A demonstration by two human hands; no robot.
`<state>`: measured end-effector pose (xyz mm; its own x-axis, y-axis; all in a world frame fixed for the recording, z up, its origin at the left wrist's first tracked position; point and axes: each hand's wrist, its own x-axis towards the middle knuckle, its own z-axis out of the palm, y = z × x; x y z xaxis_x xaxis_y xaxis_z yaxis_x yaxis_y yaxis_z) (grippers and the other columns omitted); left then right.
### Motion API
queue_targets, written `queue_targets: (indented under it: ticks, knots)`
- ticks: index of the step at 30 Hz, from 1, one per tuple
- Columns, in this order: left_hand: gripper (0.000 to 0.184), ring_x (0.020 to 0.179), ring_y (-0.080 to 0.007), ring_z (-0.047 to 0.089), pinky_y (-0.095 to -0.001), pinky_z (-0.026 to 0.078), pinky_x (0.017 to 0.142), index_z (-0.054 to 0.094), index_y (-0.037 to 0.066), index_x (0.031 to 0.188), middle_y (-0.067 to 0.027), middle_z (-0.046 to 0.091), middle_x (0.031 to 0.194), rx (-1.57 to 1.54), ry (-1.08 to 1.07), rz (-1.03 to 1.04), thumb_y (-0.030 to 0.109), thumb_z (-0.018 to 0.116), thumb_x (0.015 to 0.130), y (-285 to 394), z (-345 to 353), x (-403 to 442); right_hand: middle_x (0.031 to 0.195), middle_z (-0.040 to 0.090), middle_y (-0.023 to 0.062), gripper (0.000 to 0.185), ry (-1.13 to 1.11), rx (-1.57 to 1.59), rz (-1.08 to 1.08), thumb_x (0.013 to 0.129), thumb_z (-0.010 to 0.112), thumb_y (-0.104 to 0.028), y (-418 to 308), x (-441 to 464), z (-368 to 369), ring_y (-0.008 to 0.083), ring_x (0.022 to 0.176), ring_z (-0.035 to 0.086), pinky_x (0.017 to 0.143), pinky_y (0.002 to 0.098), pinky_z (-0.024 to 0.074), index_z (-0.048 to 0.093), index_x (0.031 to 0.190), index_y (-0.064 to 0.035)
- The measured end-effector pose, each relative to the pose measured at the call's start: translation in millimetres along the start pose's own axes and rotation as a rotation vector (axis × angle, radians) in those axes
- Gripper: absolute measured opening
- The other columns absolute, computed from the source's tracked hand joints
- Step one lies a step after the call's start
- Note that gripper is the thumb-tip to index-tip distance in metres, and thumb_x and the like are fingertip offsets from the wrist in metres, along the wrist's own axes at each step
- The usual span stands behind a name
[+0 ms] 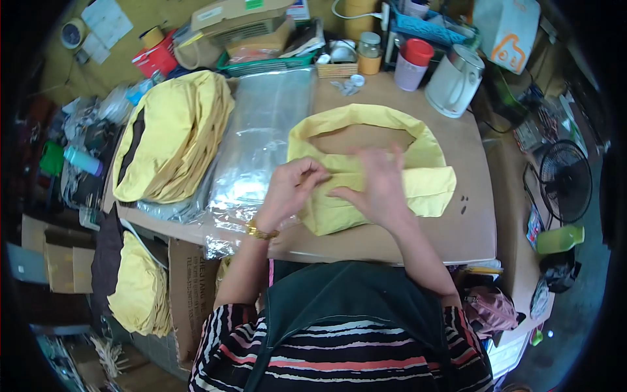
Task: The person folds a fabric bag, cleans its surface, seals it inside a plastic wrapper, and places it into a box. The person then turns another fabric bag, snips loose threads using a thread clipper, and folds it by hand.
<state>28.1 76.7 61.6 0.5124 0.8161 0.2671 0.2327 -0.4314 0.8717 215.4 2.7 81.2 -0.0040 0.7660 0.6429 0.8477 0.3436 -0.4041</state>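
Observation:
A yellow cloth piece (pixel 366 196) lies on the table in front of me, its upper band forming a wide loop around an opening. It may be a cloth bag, but I cannot tell for sure. My left hand (pixel 294 186), with a gold-coloured bracelet at the wrist, pinches the cloth left of its middle between thumb and fingers. Over the middle of the cloth is my right hand (pixel 379 186), thumb apart and fingers smeared by motion; nothing shows in it. The fold at the right end of the cloth lies flat.
A stack of yellow cloth pieces (pixel 173 137) stands at the left, beside clear plastic sheets (pixel 261 124). A kettle (pixel 455 81), a red-lidded cup (pixel 413 64) and a jar (pixel 369 52) line the back. More yellow cloth (pixel 137 284) hangs below left; a fan (pixel 565 179) is at right.

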Motion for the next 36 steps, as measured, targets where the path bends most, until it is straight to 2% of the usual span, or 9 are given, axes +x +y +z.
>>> queue_targets:
  ticks: [3,5,8,12,14,24,27,29,36]
  knots:
    - [0.024,0.064,-0.0197,0.06,-0.0325,0.046,0.061,0.064,-0.002,0.081,-0.0109,0.065,0.072,0.426,0.362,0.188,0.02,0.066,0.088,17.5,-16.6,-23.0,0.074,0.061,0.0039,0.015,-0.226,0.105,-0.02,0.079,0.073,-0.018,-2.8,11.8,24.4,0.0238,0.077,0.061,0.105,0.0523,0.028,0.061,0.083,-0.0086]
    - [0.042,0.064,-0.0331,0.06,-0.0363,0.048,0.061,0.064,-0.003,0.075,-0.0162,0.065,0.069,0.462,-0.124,-0.445,0.036,0.064,0.089,25.1,-38.9,-54.1,0.071,0.06,0.0043,0.016,-0.299,0.122,0.066,0.083,0.069,-0.018,1.7,18.7,21.1,0.0224,0.072,0.062,0.104,0.0498,0.0296,0.059,0.078,-0.0078]
    - [0.056,0.059,-0.032,0.06,-0.0375,0.048,0.06,0.064,-0.001,0.069,-0.0145,0.062,0.06,0.501,-0.391,-0.429,0.049,0.057,0.092,-15.9,-23.2,-95.6,0.07,0.06,0.0053,0.017,-0.398,0.282,0.095,0.084,0.069,-0.02,-0.5,15.9,25.2,0.0231,0.072,0.062,0.102,0.0477,0.0324,0.059,0.079,-0.0067]
    - [0.053,0.061,-0.0165,0.065,-0.0317,0.049,0.057,0.066,0.0,0.076,-0.0085,0.065,0.062,0.086,-0.391,-0.626,0.05,0.058,0.092,-21.1,-0.4,-101.6,0.069,0.06,0.0066,0.02,-0.257,0.09,-0.083,0.086,0.068,-0.022,-9.5,5.9,55.5,0.0243,0.072,0.062,0.101,0.0467,0.0335,0.058,0.08,-0.005]
    - [0.039,0.065,-0.0103,0.066,-0.0254,0.051,0.058,0.065,-0.001,0.084,-0.0063,0.068,0.07,-0.184,-0.26,-0.648,0.036,0.063,0.093,-28.0,10.5,-101.4,0.067,0.06,0.0078,0.019,-0.472,0.075,-0.009,0.087,0.066,-0.023,-13.0,12.7,55.0,0.026,0.073,0.062,0.1,0.0462,0.034,0.06,0.083,-0.0057]
    - [0.016,0.067,-0.0073,0.062,-0.0209,0.052,0.063,0.058,0.002,0.085,-0.0034,0.064,0.075,-0.928,0.163,-0.339,0.015,0.062,0.095,-41.8,42.6,-105.3,0.059,0.054,0.0066,0.008,-0.188,0.112,0.022,0.086,0.063,-0.013,-5.1,36.6,47.9,0.0246,0.063,0.044,0.079,0.0364,0.0369,0.062,0.08,-0.0083]
    - [0.017,0.069,-0.0074,0.062,-0.0208,0.052,0.064,0.056,0.003,0.084,-0.0028,0.063,0.074,-0.808,0.105,-0.368,0.016,0.061,0.095,-38.9,29.9,-108.5,0.06,0.053,0.0068,0.009,-0.147,0.157,0.023,0.086,0.063,-0.011,-4.0,35.7,50.1,0.0237,0.064,0.041,0.075,0.0352,0.0356,0.061,0.078,-0.0085]
    - [0.018,0.073,-0.0085,0.063,-0.0213,0.052,0.066,0.058,0.003,0.091,-0.004,0.064,0.079,-0.754,-0.27,-0.496,0.02,0.059,0.097,-47.5,11.8,-112.5,0.061,0.053,0.0068,0.01,-0.155,0.2,0.013,0.087,0.062,-0.013,-1.8,33.6,49.9,0.0237,0.065,0.042,0.075,0.0343,0.0362,0.061,0.078,-0.0077]
    - [0.032,0.095,-0.0177,0.066,-0.0297,0.057,0.081,0.058,0.001,0.111,-0.0093,0.064,0.108,-1.387,-0.017,-0.755,0.029,0.05,0.1,-54.8,25.5,-99.8,0.065,0.056,0.011,0.015,-0.271,0.345,0.126,0.09,0.06,-0.018,9.6,37.6,44.7,0.03,0.062,0.048,0.082,0.0362,0.0377,0.06,0.081,-0.0065]
